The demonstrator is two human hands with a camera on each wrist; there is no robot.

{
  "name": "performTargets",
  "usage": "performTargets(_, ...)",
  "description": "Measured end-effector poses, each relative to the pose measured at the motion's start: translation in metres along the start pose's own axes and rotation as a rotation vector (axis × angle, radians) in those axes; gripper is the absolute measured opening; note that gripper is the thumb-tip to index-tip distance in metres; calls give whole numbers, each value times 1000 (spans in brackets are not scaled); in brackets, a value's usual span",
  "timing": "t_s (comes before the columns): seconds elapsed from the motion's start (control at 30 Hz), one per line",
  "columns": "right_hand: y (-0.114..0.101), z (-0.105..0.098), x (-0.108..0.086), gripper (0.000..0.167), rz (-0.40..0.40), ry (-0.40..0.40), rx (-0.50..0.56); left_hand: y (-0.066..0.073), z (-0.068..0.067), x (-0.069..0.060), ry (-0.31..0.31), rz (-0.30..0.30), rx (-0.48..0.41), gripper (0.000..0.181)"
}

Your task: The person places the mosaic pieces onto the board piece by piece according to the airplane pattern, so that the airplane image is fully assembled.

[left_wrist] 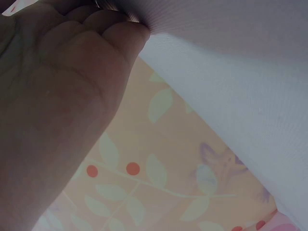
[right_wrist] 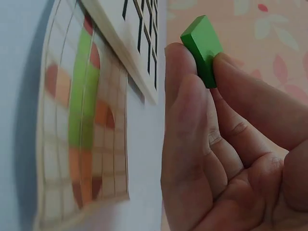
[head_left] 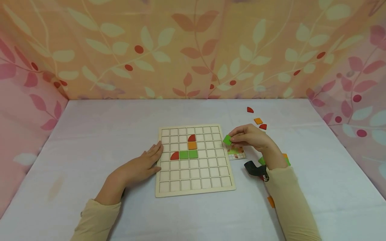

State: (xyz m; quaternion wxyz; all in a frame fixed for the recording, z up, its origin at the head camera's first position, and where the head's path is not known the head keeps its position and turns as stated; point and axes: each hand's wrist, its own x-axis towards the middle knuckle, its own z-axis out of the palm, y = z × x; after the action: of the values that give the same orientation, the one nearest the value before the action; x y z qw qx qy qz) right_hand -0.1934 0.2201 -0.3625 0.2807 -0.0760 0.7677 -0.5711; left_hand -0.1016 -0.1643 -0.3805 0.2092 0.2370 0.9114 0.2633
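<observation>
from my head view, i have the left forearm slanting up from the lower left, with the left hand (head_left: 144, 164) palm down, its fingers straight and grasping nothing, their tips resting on the left edge of the wooden board (head_left: 196, 193). the thumb lies lower, at that same edge.

the right forearm leans in from the lower right, and the wrist bends so that the right hand (head_left: 248, 135) points left towards the board. its thumb and fingertips pinch a green square (right_wrist: 207, 50), tilted and raised off the table (head_left: 132, 217) by the board's right edge. below that hand i see a pattern card (head_left: 236, 155) just beside the board.

on the grid, a red piece (head_left: 175, 156) and two green tiles (head_left: 184, 155) make a row; above the right-hand green sit an orange tile (head_left: 192, 145) and another red piece. loose pieces (head_left: 258, 121) lie beyond the right hand and near its wrist.
</observation>
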Motion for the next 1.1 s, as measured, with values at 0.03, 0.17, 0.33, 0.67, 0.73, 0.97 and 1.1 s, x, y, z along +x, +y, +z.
performTargets(0.03, 0, 3, 2, 21, -2, -8, -4, 0, 0, 0, 0, 0, 0, 68)
performTargets(0.17, -2, 15, 11, 22, -6, -43, -21, 1, -1, 0, 0, -2, 0, 67)
performTargets(0.33, -8, 32, 19, 21, 9, -77, -36, 2, -1, 0, -2, -7, -6, 67)
performTargets(0.67, -16, 59, 32, 15, -28, -132, -130, 3, -2, 0, -10, -6, -6, 67)
performTargets(0.73, -16, 63, 33, 15, -37, -134, -138, 4, -2, -1, -11, -10, -5, 68)
performTargets(0.97, -17, 71, 36, 14, -26, -139, -164, 4, -3, -1, -11, -7, -8, 68)
performTargets(1.1, -19, 74, 36, 13, -22, -146, -194, 5, -3, -1, -13, -8, -15, 68)
